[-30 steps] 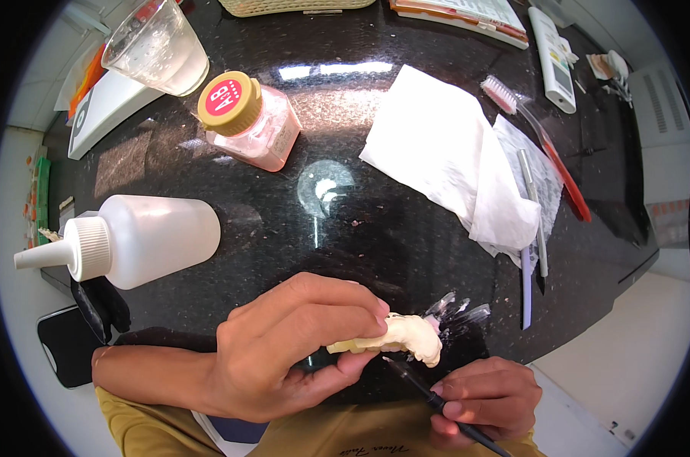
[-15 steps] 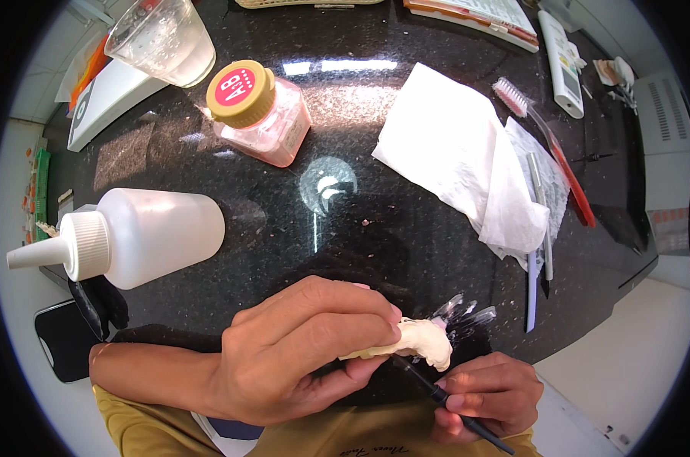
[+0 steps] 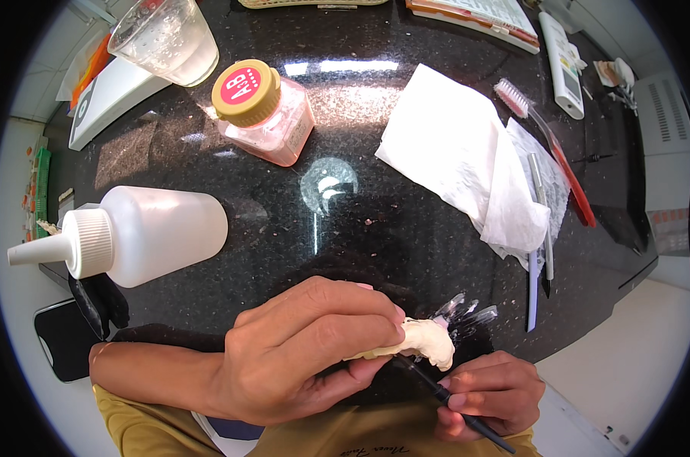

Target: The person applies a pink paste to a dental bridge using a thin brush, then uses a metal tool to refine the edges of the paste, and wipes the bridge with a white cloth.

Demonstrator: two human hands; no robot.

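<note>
My left hand (image 3: 314, 343) is closed around a cream-coloured plaster piece (image 3: 430, 343), curved like a dental cast; its palm-side part is hidden behind my fingers. Pinched in my right hand (image 3: 491, 397) is a slim black pen-like tool (image 3: 425, 378). It slants up and left, with its working end at the underside of the plaster piece, where I cannot see the tip or tell whether it touches. Just beyond the piece, shiny clear smears (image 3: 467, 316) mark the dark speckled counter (image 3: 284, 221).
A white squeeze bottle (image 3: 162, 236) lies at left, near a phone (image 3: 62, 343). Behind are a gold-lidded jar (image 3: 265, 126) and a clear cup (image 3: 174, 49). At right lie white tissue (image 3: 444, 145), a red-handled toothbrush (image 3: 562, 167), slim tools (image 3: 532, 293) and a remote (image 3: 562, 72).
</note>
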